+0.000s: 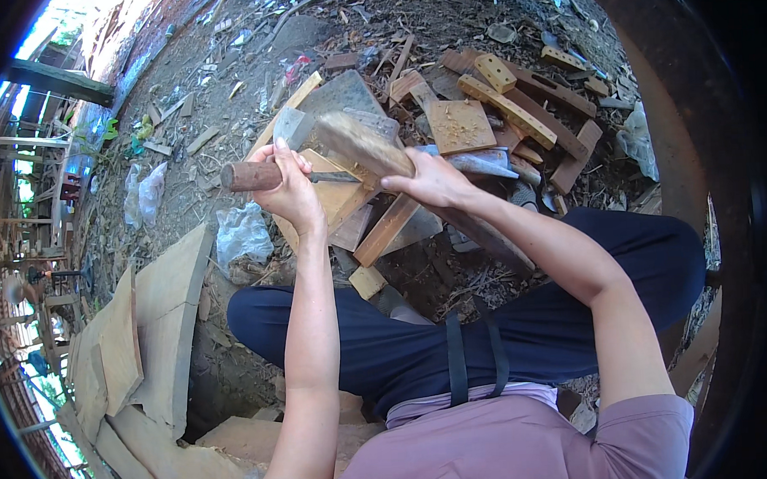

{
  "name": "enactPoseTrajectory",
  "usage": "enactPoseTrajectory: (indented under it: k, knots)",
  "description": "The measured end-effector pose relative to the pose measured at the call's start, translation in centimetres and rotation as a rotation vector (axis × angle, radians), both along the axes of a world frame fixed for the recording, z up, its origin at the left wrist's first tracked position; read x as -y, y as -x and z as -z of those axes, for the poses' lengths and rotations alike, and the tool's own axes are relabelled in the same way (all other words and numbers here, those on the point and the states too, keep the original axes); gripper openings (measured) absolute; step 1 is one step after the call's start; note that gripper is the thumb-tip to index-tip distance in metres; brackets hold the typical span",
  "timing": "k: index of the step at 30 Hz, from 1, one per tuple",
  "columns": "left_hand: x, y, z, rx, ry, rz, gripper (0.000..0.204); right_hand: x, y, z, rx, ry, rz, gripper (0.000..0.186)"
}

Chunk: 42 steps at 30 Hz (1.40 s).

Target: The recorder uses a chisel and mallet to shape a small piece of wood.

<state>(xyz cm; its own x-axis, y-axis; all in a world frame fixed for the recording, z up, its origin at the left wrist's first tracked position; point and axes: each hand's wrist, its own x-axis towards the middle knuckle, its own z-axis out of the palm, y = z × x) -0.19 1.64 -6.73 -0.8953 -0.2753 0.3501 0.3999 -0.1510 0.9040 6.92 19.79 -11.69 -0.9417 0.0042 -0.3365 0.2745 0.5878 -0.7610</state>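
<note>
My left hand (293, 188) is closed around a chisel (250, 176). Its round brown wooden handle sticks out to the left, and its dark metal shank runs right toward the wood pieces. A small grey flat piece (293, 127) shows just beyond my left fingertips; whether they touch it I cannot tell. My right hand (432, 180) grips a long, thick wooden club (367, 143) slanting from upper left to lower right, its far end slightly blurred. Under both hands lie light wooden boards (336, 203); the chisel's tip is hidden near the club.
Several wood blocks with holes (506, 108) are heaped at the far right, beside a square block (461, 125) strewn with chips. Plastic bags (242, 236) lie on the dirt ground. Large wooden slabs (158, 315) lean at the left. My crossed legs (344, 325) border the work spot.
</note>
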Motion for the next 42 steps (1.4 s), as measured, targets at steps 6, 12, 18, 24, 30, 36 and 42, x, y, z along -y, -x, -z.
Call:
enactPoseTrajectory:
  k: [6,12,18,24,30,36,42]
  knots:
    - [1.3,-0.6,-0.6,-0.082,0.233,-0.132,0.016,3.4,0.2,-17.1,-0.514,0.219,-0.116,0.052]
    - [1.1,-0.9,0.8,0.082,-0.275,-0.082,0.028,4.7,0.6,-19.6,-0.875,-0.297,-0.332,0.043]
    - [3.3,-0.9,2.6,0.011,0.19,-0.189,0.034,5.0,-0.7,-22.6,-0.91,-0.411,-0.366,0.039]
    - [3.4,0.5,6.1,-0.048,0.281,-0.196,0.051,4.6,0.8,-18.0,-0.811,-0.491,-0.441,0.044]
    - [6.8,2.7,10.1,0.053,-0.054,-0.165,0.041,7.5,-0.5,-22.6,-0.957,-0.343,-0.404,0.043]
    - [2.4,-1.0,1.9,0.009,0.098,-0.113,0.032,4.5,1.4,-18.8,-0.809,-0.512,-0.448,0.042]
    - [2.9,0.3,3.4,-0.068,-0.078,-0.212,0.042,6.9,-0.3,-22.8,-1.053,-0.227,-0.316,0.048]
